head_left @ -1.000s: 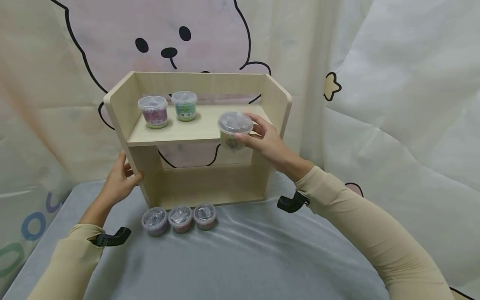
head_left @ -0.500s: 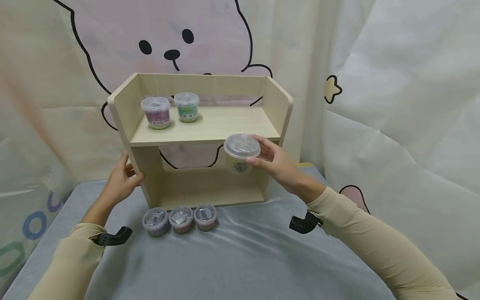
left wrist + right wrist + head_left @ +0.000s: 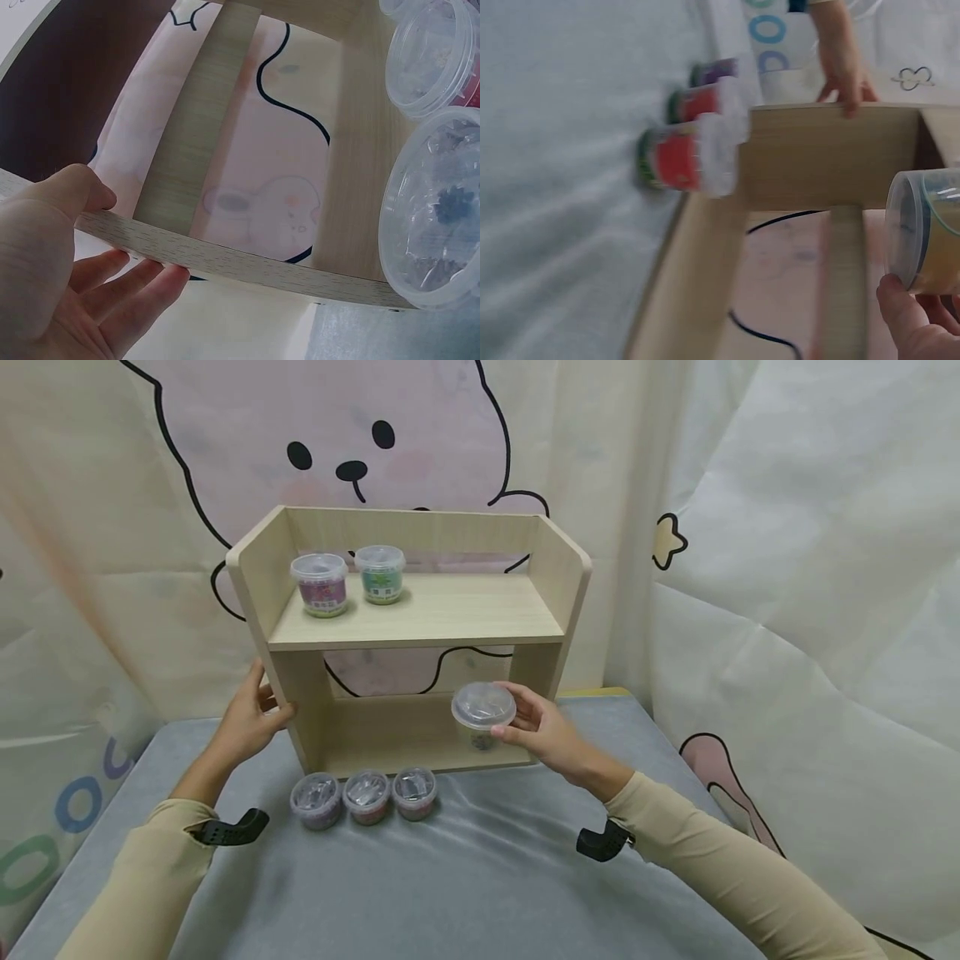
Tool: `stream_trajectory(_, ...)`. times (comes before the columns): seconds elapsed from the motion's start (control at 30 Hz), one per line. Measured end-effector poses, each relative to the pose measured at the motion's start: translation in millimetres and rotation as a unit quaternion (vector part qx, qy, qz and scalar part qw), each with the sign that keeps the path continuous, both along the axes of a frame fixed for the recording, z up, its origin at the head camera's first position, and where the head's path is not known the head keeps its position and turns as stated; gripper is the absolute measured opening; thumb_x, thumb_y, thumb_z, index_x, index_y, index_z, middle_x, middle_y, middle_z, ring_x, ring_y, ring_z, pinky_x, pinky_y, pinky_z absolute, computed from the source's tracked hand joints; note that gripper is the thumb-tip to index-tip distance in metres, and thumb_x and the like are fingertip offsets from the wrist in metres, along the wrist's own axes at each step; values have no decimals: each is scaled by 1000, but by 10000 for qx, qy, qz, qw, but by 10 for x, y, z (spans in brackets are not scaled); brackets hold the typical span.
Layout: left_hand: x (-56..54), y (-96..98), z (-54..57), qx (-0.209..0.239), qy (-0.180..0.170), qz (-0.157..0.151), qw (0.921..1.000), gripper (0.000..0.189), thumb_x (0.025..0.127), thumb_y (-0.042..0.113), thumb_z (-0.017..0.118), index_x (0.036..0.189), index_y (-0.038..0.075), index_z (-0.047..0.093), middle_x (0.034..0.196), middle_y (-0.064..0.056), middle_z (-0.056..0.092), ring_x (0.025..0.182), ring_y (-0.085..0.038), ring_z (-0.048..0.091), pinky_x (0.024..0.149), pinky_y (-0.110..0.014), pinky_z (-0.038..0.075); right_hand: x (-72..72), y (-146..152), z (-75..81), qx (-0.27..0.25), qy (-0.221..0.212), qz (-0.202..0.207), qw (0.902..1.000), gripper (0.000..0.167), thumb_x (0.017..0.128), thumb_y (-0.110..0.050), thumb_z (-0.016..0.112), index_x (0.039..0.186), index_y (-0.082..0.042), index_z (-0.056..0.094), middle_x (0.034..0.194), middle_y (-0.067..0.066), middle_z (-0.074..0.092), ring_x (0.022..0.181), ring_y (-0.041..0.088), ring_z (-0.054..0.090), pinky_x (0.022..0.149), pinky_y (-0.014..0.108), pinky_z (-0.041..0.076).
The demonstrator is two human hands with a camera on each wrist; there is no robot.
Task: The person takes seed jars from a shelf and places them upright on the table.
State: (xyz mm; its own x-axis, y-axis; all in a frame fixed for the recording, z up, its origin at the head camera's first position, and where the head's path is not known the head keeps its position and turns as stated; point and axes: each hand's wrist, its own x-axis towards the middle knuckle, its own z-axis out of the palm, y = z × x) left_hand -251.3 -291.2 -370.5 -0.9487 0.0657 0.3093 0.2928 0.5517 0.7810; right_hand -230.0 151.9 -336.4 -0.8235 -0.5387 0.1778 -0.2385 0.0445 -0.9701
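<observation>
My right hand (image 3: 547, 737) holds a small clear-lidded plastic tub (image 3: 483, 708), in front of the lower bay of a pale wooden two-tier shelf (image 3: 416, 628). In the right wrist view, the tub (image 3: 941, 247) shows yellowish contents, with a thumb at its lid edge. My left hand (image 3: 249, 720) grips the shelf's left side panel. The left wrist view shows the thumb on one side of the panel edge (image 3: 247, 268) and fingers on the other. A purple-labelled tub (image 3: 323, 589) and a green-labelled tub (image 3: 381, 578) stand on the upper tier.
Three lidded tubs, at left (image 3: 316, 802), middle (image 3: 367, 798) and right (image 3: 415, 794), stand in a row before the shelf's lower front edge. A grey cloth (image 3: 480, 885) covers the table. Behind hangs a curtain (image 3: 615, 485) with a bear drawing.
My right hand has lowered the tub from the upper tier's front edge to the level of the lower bay. The left hand stays on the side panel. The head view has shifted slightly.
</observation>
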Motion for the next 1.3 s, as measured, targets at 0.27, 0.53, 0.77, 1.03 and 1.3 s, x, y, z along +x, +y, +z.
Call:
stream_trajectory(0.27,-5,0,9,-29,-74,48,10000,92,96,6,61,164,27,1,158,-36,28,130,-65,44,77,-59,61,-68,-11,-491,219,-43,5,9998,73,95,-14,71,156,-7,33,153,23,43,144,40,44,101,24,52)
stream_trajectory(0.53,-8,21,24,9,-113,11,9999,90,96,6,61,164,23,3,157,-37,29,130,-65,44,77,-58,61,-127,-32,-849,477,5,-230,9986,72,93,-11,73,154,-4,36,152,25,46,140,41,49,110,39,49)
stream_trajectory(0.77,-28,18,8,32,-75,19,10000,91,96,6,60,164,25,2,157,-37,29,130,-65,45,77,-59,61,-133,-80,-1056,395,117,-300,9987,69,92,-6,72,152,2,37,144,30,52,131,40,57,105,29,51)
stream_trajectory(1.03,-17,7,-9,16,-15,-18,10000,91,97,5,60,164,24,1,156,-38,30,130,-65,45,74,-54,62,-149,-104,-1182,358,62,-383,9986,69,91,-3,71,151,4,37,144,31,51,132,42,55,108,33,49)
stream_trajectory(1.3,-5,10,-2,2,5,-16,10000,92,96,5,61,164,24,2,155,-39,32,128,-66,46,69,-43,64,-167,-160,-1337,467,-28,-434,9980,70,91,-1,71,151,6,35,146,33,48,134,47,52,111,44,47)
